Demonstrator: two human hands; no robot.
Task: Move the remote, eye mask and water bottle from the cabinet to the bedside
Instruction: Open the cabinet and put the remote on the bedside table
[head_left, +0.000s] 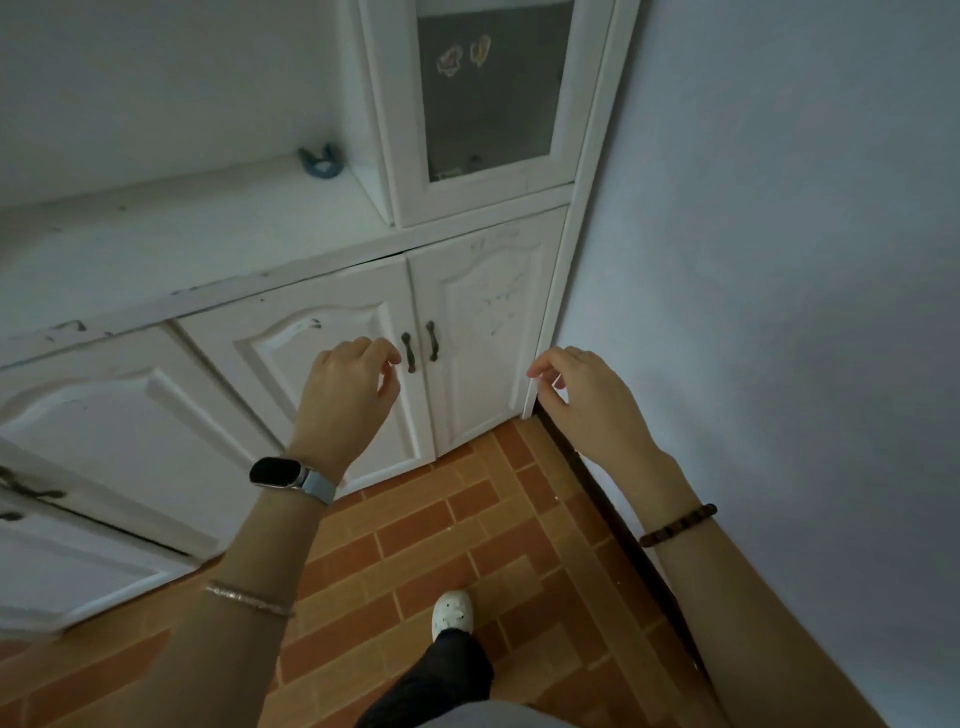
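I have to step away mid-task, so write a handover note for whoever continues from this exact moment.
Left hand: empty, fingers curled, just short of the left door handle; contact cannot be told.
Right hand: empty, raised beside the cabinet's right edge, near the wall.
Cabinet: both lower doors shut. Remote, eye mask and water bottle are not in view; presumably inside, unconfirmed. A blue object lies on the counter.
Done: nothing moved yet.
Left: open the doors, find all three items, carry them to the bedside.
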